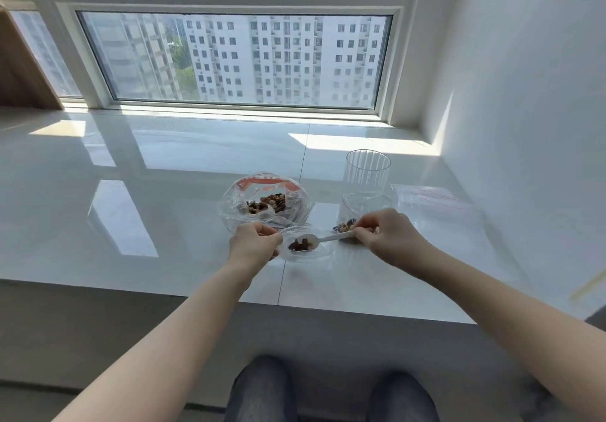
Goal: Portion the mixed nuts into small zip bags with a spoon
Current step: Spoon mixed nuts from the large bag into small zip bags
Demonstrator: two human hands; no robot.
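Observation:
A large clear zip bag (pixel 267 203) with a red strip lies open on the white sill, mixed nuts inside. In front of it my left hand (pixel 254 244) pinches the rim of a small clear zip bag (pixel 308 251) that holds a few dark nuts. My right hand (pixel 387 236) grips the handle of a white plastic spoon (pixel 323 239), whose bowl reaches into that small bag's mouth. Behind my right hand lies another small bag of nuts (pixel 344 226), partly hidden by my fingers.
A clear plastic cup (pixel 367 172) stands behind my right hand. Flat clear zip bags (pixel 436 205) with red strips lie to the right near the wall. The white sill (pixel 131 192) ends at a front edge close to my knees. The window is behind.

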